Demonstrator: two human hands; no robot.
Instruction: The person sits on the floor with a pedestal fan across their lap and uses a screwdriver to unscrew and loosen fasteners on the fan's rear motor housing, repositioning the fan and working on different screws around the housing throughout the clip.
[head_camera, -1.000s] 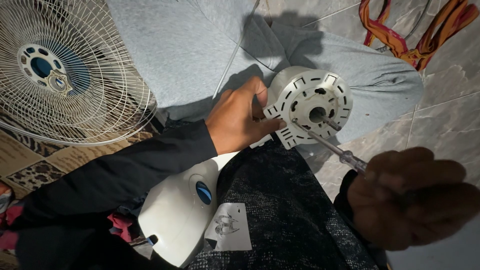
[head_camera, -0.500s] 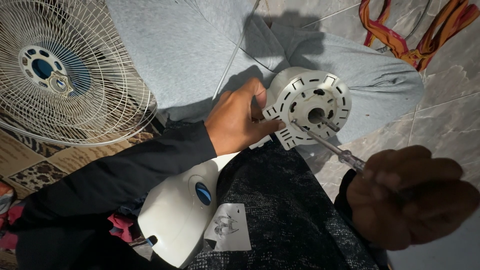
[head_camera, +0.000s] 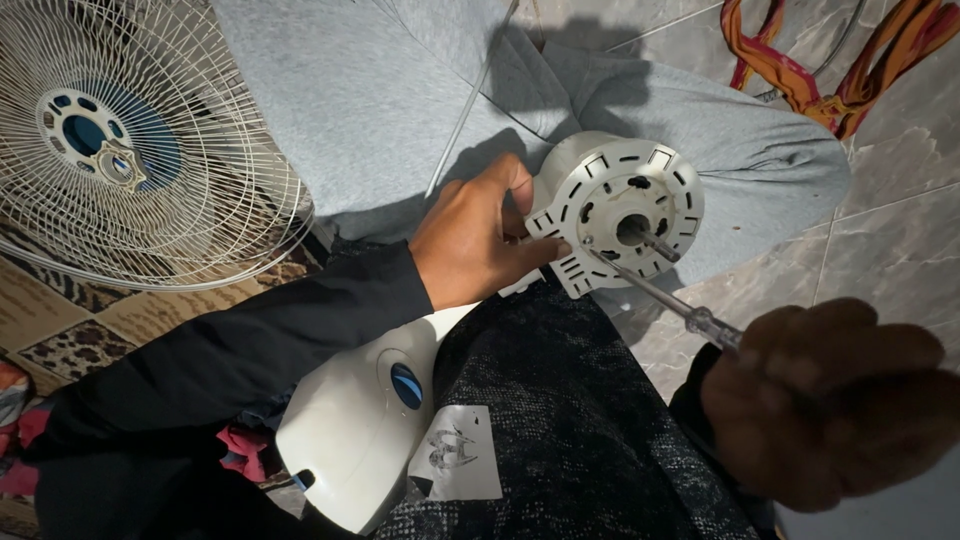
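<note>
My left hand (head_camera: 480, 240) grips the side of a white round fan motor housing (head_camera: 610, 200) with slots and a metal shaft at its middle. My right hand (head_camera: 830, 400) is closed around a screwdriver (head_camera: 660, 295) whose thin metal shank points up and left, its tip resting on the housing's face just beside the shaft. The housing joins a white fan body (head_camera: 370, 420) with a blue oval button that lies across my lap on dark speckled cloth.
A white wire fan guard (head_camera: 150, 140) lies at the left on a patterned mat. A grey cloth (head_camera: 400, 90) covers the tiled floor behind the housing. Orange and red straps (head_camera: 800, 70) lie at the top right.
The screwdriver has shifted slightly, and my right hand has moved a little with it. My left hand still holds the housing in the same place.
</note>
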